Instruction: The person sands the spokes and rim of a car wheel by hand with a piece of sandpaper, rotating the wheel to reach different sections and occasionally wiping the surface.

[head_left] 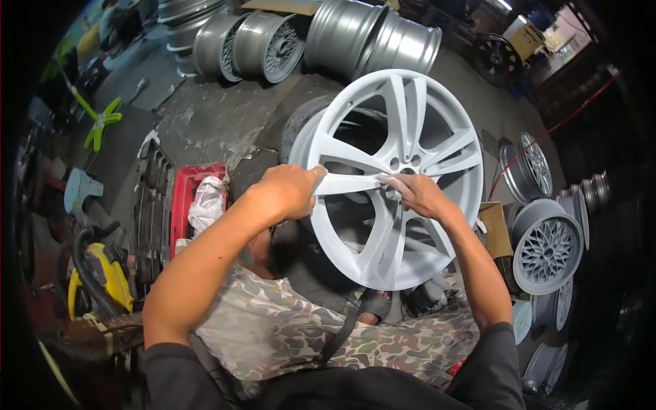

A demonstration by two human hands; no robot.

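Observation:
A pale grey-white alloy wheel rim point(410, 273) with paired spokes is tilted toward me above my lap, in front of a dark tyre-like round thing point(297, 130). My left hand point(290, 190) is closed round the rim's left edge, its thumb by the outer end of a spoke. Near the hub, my right hand point(420, 196) presses its fingers together against the inner end of that spoke. Its fingertips look whitish; whether a thin piece lies under them I cannot make out. Camouflage cloth point(273, 328) covers my legs below the wheel.
Several silver wheels point(342, 37) stand at the back, and mesh-spoked wheels point(547, 249) lie on the right beside a cardboard box point(493, 225). To my left are a red tray point(181, 205) with white cloth, a black grille point(154, 198), a blue stool point(83, 188) and a yellow tool point(113, 273).

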